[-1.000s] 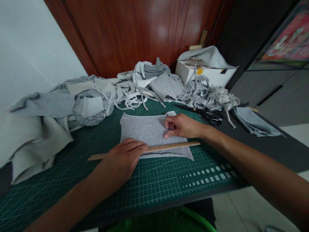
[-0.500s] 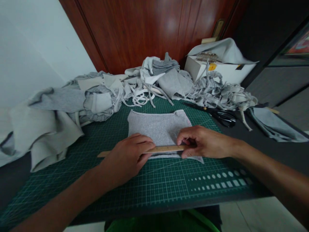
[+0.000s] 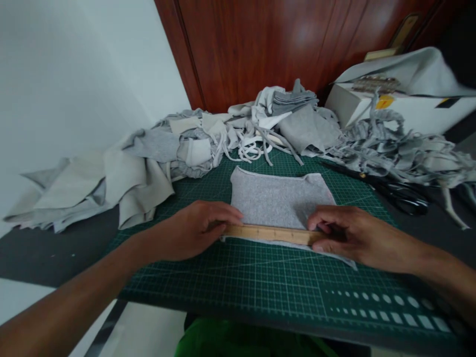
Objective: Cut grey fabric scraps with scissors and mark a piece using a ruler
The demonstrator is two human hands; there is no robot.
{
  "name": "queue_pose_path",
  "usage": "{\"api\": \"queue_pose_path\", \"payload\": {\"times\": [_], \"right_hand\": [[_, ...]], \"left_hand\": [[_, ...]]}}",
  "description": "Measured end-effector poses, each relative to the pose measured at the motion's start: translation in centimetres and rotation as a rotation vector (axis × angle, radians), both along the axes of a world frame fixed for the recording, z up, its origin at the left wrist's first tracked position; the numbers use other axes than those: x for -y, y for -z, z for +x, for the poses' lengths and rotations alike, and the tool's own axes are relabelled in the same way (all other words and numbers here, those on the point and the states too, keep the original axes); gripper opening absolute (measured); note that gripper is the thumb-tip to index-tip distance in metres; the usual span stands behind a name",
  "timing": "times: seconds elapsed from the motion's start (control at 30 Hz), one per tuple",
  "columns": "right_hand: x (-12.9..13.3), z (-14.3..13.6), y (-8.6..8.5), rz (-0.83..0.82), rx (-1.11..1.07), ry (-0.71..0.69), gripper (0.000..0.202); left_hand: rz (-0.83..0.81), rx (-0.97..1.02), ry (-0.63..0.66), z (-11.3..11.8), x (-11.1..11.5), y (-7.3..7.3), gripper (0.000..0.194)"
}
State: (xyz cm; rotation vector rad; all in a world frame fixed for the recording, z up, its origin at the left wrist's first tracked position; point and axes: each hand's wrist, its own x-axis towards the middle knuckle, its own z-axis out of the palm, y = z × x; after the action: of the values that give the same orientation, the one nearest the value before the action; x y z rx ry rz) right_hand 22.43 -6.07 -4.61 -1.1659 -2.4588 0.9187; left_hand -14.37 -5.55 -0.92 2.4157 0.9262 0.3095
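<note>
Left hand (image 3: pixel 203 230) half closed, thumb and fingers pinching the left end of a wooden ruler (image 3: pixel 273 234); right hand (image 3: pixel 351 235) curled in much the same way, grasping the ruler's right end between thumb and bent fingers. Ruler lies across the near part of a gray cloth (image 3: pixel 273 196), roughly parallel to the table's near edge. Cloth sits on a green cutting mat (image 3: pixel 238 282) around the middle of the table (image 3: pixel 61 250), its far edge slightly curled, its near right corner poking out below the right hand. Between cloth and near edge, a broad band of printed grid shows (rows of pale dots and squares toward the near right corner). Far edge crowded: fabric pile (image 3: pixel 159 144) running from the left side to the middle, tangled strips (image 3: pixel 405 153) and white box (image 3: pixel 405 111) at the far right. Black scissors (image 3: pixel 407 198) beyond the right hand, handles toward the right edge.
</note>
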Motion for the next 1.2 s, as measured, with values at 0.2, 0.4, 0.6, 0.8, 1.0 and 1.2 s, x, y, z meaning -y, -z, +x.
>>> {"api": "queue_pose_path", "payload": {"times": [0.2, 0.4, 0.6, 0.8, 1.0, 1.2], "right_hand": [[0.5, -0.8, 0.5, 0.135, 0.034, 0.019, 0.026], [0.8, -0.4, 0.8, 0.1, 0.045, 0.007, 0.024], [0.5, -0.4, 0.8, 0.095, 0.03, 0.01, 0.026], [0.4, -0.3, 1.1, 0.107, -0.007, 0.006, 0.027], [0.5, -0.5, 0.8, 0.122, -0.039, -0.002, 0.025], [0.4, -0.3, 1.0, 0.122, -0.062, -0.023, 0.025]], "left_hand": [[-0.035, 0.065, 0.017, -0.1, -0.7, 0.0, 0.041], [-0.017, 0.032, 0.019, 0.1, 0.5, -0.3, 0.034], [0.263, -0.058, -0.266, 0.8, 3.0, 1.6, 0.045], [0.277, -0.171, -0.416, 2.2, 3.9, 2.4, 0.04], [0.267, -0.308, -0.364, 2.3, 3.6, 1.6, 0.048], [0.323, -0.431, -0.312, 2.0, 3.9, 1.4, 0.048]]}}
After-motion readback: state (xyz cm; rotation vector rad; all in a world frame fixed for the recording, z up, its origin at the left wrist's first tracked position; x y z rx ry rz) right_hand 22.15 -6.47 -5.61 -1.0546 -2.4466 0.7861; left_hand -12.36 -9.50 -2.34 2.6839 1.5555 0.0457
